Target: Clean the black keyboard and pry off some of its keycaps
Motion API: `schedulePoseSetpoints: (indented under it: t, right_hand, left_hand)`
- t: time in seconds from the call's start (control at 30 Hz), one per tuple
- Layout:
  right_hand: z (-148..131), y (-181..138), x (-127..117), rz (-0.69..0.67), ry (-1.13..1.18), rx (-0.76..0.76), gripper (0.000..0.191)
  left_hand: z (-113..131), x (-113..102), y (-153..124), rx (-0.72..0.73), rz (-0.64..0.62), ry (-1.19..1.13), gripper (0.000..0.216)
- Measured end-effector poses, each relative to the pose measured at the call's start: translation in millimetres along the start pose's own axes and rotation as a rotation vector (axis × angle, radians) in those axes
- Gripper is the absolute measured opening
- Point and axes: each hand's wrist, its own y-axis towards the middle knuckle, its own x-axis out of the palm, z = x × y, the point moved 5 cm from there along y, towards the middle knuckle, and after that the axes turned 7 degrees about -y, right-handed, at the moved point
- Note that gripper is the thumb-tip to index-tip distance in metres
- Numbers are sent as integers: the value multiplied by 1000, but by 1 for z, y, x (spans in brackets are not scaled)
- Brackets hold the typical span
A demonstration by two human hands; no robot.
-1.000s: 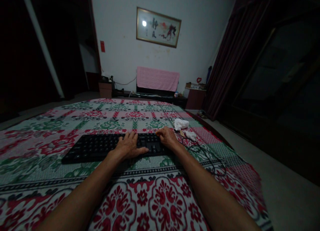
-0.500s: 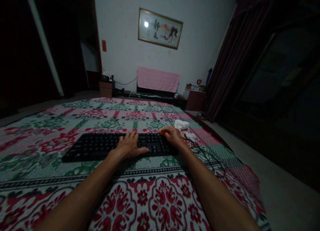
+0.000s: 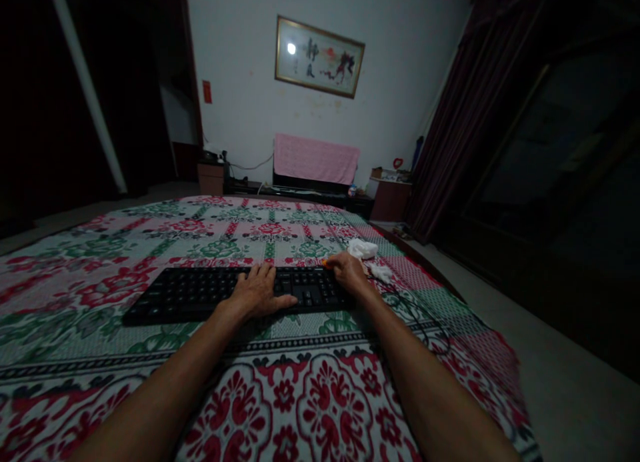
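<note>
A black computer keyboard (image 3: 187,294) lies on the flowered bed cover (image 3: 270,232). My left hand (image 3: 257,293) rests on it right of the middle, fingers spread and thumb pointing right. Over the keyboard's far right corner is my right hand (image 3: 347,273), its fingers closed on a small orange object (image 3: 327,263). Only the orange tip shows, so its kind is unclear. Just beyond the right hand sit a crumpled white wad (image 3: 363,249), like tissue or cloth, and a smaller white piece (image 3: 382,273).
A black cable (image 3: 420,319) curls over the cover to the right of the keyboard. Past the bed's far edge, a pink cloth (image 3: 316,159) hangs over a dark screen. A dark curtain (image 3: 450,122) hangs at the right, and a framed picture (image 3: 320,57) is on the wall.
My right hand has shifted slightly right along the keyboard's far edge with the orange object. My left hand keeps its place on the keys.
</note>
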Motion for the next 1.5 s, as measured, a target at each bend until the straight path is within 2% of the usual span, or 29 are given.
schedulePoseSetpoints:
  t: [0.07,0.13,0.3,0.4,0.53,0.63,0.73,0.83,0.97,1.17,1.33,1.4,1.5]
  right_hand:
    - [-9,1,4,-5,44,-96,36]
    - [-12,1,9,-33,41,-112,35]
    - [14,-3,4,-72,-47,117,32]
    - [21,-5,-2,-38,-49,148,32]
    - [5,-4,-3,10,3,23,34]
    - [-6,-4,0,-36,20,-70,33]
    - [6,-3,0,-113,20,25,31]
    - [28,-1,-5,-106,36,190,29]
    - [35,0,-6,-50,132,155,32]
    - [18,-22,-6,-23,93,58,32]
    - [27,-40,-12,-102,92,136,23]
    - [33,-41,-13,-69,120,192,23]
    - [35,-39,-15,69,154,211,27]
  left_hand:
    - [0,0,0,-3,-10,-6,98]
    - [0,0,0,-3,-13,-7,96]
    - [-1,0,0,-3,5,6,96]
    - [-1,1,1,2,5,9,97]
    - [0,0,0,9,15,16,97]
    - [1,-1,-1,4,2,12,96]
    - [1,-2,-1,3,-4,2,96]
    - [1,-2,-1,6,1,-1,96]
    - [1,-1,-1,4,5,-6,96]
    - [1,-2,-2,1,1,-6,100]
    - [1,-1,-1,4,17,-4,100]
    - [0,0,0,-4,15,-7,100]
    - [-1,1,0,-14,1,-14,101]
